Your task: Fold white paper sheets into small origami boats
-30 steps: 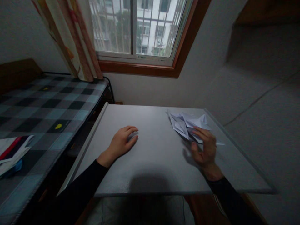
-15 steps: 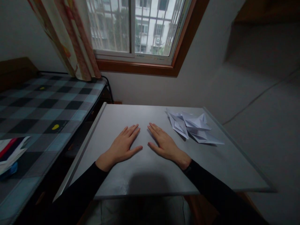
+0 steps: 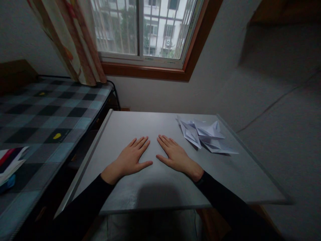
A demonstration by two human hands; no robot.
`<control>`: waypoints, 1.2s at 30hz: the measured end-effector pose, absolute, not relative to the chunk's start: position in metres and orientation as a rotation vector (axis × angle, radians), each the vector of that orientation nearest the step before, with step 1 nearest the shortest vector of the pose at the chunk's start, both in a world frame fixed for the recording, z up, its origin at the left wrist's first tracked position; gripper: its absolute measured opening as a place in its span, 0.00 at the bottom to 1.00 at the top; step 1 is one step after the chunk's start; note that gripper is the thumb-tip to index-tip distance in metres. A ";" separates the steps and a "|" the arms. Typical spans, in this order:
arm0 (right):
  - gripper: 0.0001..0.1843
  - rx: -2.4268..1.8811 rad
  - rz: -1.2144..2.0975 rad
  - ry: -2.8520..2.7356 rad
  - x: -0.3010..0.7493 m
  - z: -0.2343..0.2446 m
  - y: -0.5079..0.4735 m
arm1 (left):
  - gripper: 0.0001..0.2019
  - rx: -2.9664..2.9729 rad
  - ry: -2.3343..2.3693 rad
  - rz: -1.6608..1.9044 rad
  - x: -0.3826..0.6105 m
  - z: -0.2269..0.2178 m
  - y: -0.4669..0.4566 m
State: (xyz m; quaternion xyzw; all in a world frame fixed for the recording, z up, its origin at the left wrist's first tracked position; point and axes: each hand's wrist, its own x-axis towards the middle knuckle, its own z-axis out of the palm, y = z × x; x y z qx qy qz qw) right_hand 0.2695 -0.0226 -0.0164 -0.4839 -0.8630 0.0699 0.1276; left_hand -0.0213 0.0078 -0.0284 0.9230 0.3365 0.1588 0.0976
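My left hand lies palm down on the white table, fingers stretched out and thumb apart, holding nothing. Opposite it, my right hand rests flat on the same surface, also open and holding nothing. A small gap separates the two thumbs. Several folded white paper pieces sit in a cluster on the table's right side, beyond my right hand and apart from it. They have pointed ends and overlap one another.
Left of the table stands a bed with a checked cover, carrying some papers and a blue item. A window with a patterned curtain is behind. A wall borders the table's right side.
Both hands have shifted very slightly toward me on the table, still flat and open. The paper pieces stay where they were; the view has tilted a little.
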 end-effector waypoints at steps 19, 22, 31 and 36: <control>0.47 -1.401 0.213 -2.519 0.270 -0.017 -0.022 | 0.47 2.739 1.004 0.473 -0.021 -0.028 0.007; 0.47 -1.403 0.211 -2.512 0.270 -0.017 -0.022 | 0.47 2.738 1.006 0.473 -0.020 -0.028 0.008; 0.46 -1.451 0.199 -2.545 0.268 -0.013 -0.022 | 0.50 2.741 1.039 0.334 -0.019 -0.021 0.007; 0.46 -1.452 0.204 -2.546 0.269 -0.014 -0.022 | 0.50 2.757 1.054 0.299 -0.019 -0.020 0.006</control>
